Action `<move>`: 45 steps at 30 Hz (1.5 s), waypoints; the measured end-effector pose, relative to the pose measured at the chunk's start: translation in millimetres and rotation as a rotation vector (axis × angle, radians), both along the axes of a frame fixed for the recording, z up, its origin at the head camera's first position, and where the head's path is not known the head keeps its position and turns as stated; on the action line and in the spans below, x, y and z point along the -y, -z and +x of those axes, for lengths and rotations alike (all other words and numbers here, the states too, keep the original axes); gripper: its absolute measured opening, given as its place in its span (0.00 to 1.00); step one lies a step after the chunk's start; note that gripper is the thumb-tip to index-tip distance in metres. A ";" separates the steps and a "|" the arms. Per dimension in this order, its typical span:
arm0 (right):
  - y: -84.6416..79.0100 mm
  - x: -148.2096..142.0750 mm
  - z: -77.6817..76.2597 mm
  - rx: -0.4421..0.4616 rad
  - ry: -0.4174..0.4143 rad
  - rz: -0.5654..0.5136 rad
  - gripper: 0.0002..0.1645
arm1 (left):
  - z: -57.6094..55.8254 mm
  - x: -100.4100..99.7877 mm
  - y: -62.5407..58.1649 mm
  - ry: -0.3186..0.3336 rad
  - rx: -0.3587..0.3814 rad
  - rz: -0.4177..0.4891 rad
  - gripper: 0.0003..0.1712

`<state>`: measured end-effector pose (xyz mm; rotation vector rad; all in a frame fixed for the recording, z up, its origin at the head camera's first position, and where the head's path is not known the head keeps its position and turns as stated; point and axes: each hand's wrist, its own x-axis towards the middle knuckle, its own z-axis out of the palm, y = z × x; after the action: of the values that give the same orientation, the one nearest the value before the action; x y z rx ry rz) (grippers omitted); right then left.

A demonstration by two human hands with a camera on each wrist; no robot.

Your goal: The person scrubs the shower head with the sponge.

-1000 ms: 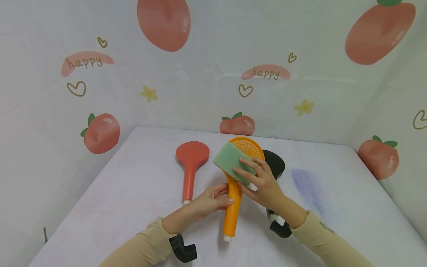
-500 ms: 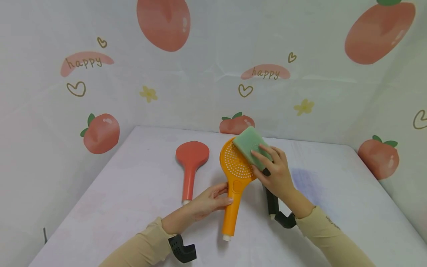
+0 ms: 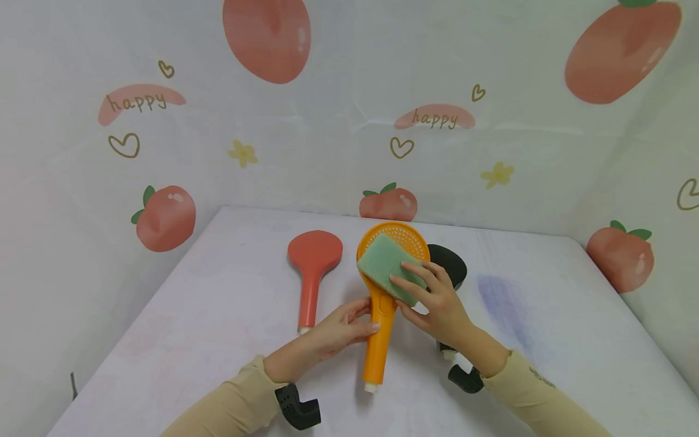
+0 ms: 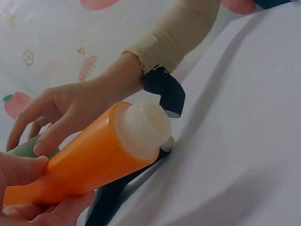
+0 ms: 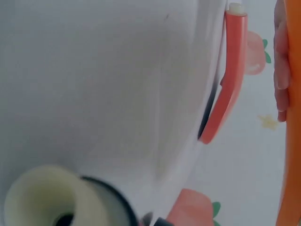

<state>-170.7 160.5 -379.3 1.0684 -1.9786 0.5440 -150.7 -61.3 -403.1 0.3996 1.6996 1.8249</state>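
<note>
- Head view: gripped the orange shower head [image 3: 380, 308] by its handle [image 3: 377, 352], off the counter [image 3: 235, 315], with curled fingers of the left hand [image 3: 341, 331], probably to steady it without covering its face.
- Head view: pinched the green sponge [image 3: 384, 261] with fanned fingers of the right hand [image 3: 439, 303], perhaps to lay its underside flat over the perforated face.
- Head view: saw the red shower head [image 3: 312, 261] and black shower head [image 3: 450, 267] lying either side, presumably for working room.
- Left wrist view: clasped the handle between thumb and fingers, with its white threaded end [image 4: 141, 125] aimed away from the sponge.
- Right wrist view: glimpsed the left hand's fingers beside the orange shower head; could not tell the right hand's hold.
</note>
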 end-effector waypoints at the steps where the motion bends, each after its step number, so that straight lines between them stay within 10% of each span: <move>1: -1.1 -0.3 0.1 -0.015 -0.009 0.002 0.20 | -0.2 0.1 -0.3 -0.006 -0.001 0.000 0.39; 17: -7.8 -28.2 -15.2 -0.017 0.134 -0.109 0.23 | 1.3 4.4 -8.7 -0.057 0.027 -0.006 0.39; 33: 0.2 -12.6 7.8 -0.098 -0.014 -0.015 0.19 | -3.3 7.0 -8.1 -0.074 0.019 0.025 0.38; 45: -8.2 -37.8 -2.7 -0.077 0.112 -0.162 0.18 | -6.2 11.2 -7.3 -0.011 -0.010 0.054 0.39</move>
<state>-173.4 198.3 -371.1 0.8610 -1.8794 0.5833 -157.0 -72.5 -395.8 0.4233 1.6651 1.8836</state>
